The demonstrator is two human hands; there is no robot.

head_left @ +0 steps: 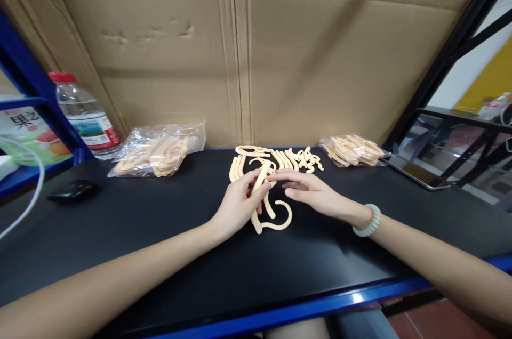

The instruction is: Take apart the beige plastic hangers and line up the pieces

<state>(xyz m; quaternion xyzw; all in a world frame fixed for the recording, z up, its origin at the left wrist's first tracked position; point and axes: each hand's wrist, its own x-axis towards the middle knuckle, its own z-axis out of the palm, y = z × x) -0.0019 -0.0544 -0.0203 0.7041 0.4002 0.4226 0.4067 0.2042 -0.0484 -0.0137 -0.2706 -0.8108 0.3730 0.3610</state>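
Near the middle of the black table (172, 253), my left hand (242, 198) is closed round a beige plastic piece (262, 175) that slants up to the right. Fingers of my right hand (308, 190) reach to the upper end of that piece; they are spread and hold nothing that I can make out. Just below the hands a beige hook (286, 219) curves out from the lower end of a beige part. Behind the hands lie curved beige arms (283, 159), more arms at the left (237, 167), and a pile of small beige connectors (309, 159).
Clear bags of beige parts lie at the back left (160, 155) and back right (354, 150). A black mouse (73, 191) and a red-capped water bottle (90, 120) are at the left. A flat dark device (418, 172) lies at the right. Cardboard (168, 51) stands behind.
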